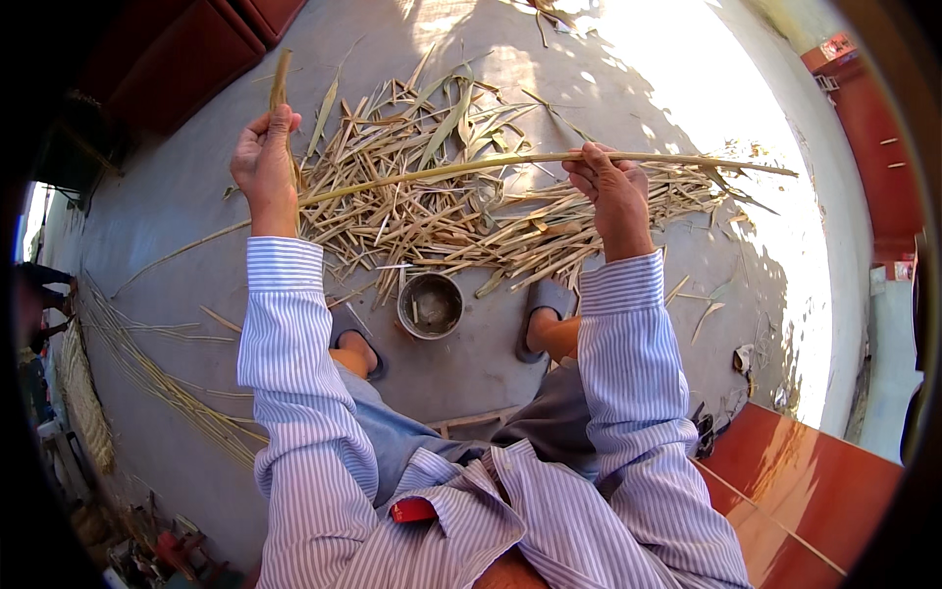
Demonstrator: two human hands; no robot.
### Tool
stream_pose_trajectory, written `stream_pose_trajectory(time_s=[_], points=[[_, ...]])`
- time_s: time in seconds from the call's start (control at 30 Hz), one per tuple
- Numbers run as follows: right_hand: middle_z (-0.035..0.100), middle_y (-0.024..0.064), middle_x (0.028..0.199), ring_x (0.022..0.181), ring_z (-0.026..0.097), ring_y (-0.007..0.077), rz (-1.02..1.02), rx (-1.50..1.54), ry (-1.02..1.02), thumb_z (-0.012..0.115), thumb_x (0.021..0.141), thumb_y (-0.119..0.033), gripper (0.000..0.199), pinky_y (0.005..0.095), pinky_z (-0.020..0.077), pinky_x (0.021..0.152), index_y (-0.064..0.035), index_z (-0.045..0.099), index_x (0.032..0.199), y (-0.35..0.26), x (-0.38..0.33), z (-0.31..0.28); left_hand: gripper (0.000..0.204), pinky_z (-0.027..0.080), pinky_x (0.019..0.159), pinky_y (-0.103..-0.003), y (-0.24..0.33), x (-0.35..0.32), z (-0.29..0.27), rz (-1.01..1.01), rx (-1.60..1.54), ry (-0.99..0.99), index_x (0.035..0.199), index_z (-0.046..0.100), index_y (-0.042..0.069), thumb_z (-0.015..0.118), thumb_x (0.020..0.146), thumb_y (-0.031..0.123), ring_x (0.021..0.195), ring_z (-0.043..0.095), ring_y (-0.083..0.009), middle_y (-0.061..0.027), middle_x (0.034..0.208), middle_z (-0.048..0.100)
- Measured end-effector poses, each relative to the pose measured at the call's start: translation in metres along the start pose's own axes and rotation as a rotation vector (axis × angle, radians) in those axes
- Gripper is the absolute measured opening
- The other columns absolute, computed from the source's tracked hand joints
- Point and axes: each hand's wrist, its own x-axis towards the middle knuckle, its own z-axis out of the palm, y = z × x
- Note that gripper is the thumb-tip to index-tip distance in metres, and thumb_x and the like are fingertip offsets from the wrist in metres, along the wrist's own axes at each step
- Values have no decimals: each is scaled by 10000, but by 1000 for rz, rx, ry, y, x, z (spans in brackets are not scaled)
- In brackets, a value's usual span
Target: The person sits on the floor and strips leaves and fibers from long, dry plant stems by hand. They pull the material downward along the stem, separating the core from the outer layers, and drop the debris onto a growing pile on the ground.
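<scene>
Head view: left hand (263, 162), grip pinching a dry strip (281, 79); right hand (615, 187), grip holding a long stalk (432, 174) above a husk heap (392, 191). A hard tug could snap the stalk. Grey floor (167, 187), bowl (430, 335), red cabinet (873, 137); sunlight right.

Red cabinet (873, 118); dark-red sofa (191, 69), probably.

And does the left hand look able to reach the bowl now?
Probably yes: the bowl stands uncovered between the feet, but the left hand would likely need to release the strip first.
</scene>
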Motion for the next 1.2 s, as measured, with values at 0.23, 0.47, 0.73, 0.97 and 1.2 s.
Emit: stream_pose_trajectory(time_s=[0.23, 0.47, 0.73, 0.97, 1.2], points=[[699, 143, 945, 848, 705, 209, -36, -19, -16, 647, 929, -192, 270, 245, 572, 690, 31, 610, 1076, -4, -5, 15, 384, 485, 758, -387, -10, -26, 10, 668, 951, -473, 1027, 667, 52, 745, 810, 359, 862, 648, -226, -91, 877, 689], [690, 169, 992, 878, 700, 230, -91, 52, -100, 646, 930, -172, 312, 265, 580, 745, 52, 577, 1136, -8, 3, 11, 251, 483, 687, -275, -13, -40, 17, -244, 501, -923, 927, 707, 15, 770, 808, 228, 771, 624, -97, -49, 867, 700], [690, 150, 1075, 982, 683, 221, -69, 8, -77, 636, 935, -172, 297, 278, 560, 837, 12, 594, 1164, -3, 7, 1, 190, 494, 681, -275, -21, -39, 8, -32, 314, -874, 949, 709, 15, 739, 834, 164, 766, 622, -98, -35, 821, 700], [694, 130, 1062, 961, 686, 198, -88, -42, -18, 638, 935, -185, 264, 249, 569, 787, -13, 614, 1134, -1, 1, 12, 152, 496, 659, -266, -25, -54, -1, 4, 347, -644, 874, 739, 29, 788, 774, 133, 711, 619, -102, -35, 782, 699], [704, 142, 1001, 886, 702, 208, -130, 52, -86, 649, 928, -180, 251, 244, 569, 715, -5, 604, 1102, -2, 2, 29, 134, 509, 700, -235, -25, -49, -2, 5, 321, -586, 890, 735, 23, 767, 787, 103, 757, 635, -90, -36, 835, 711]])
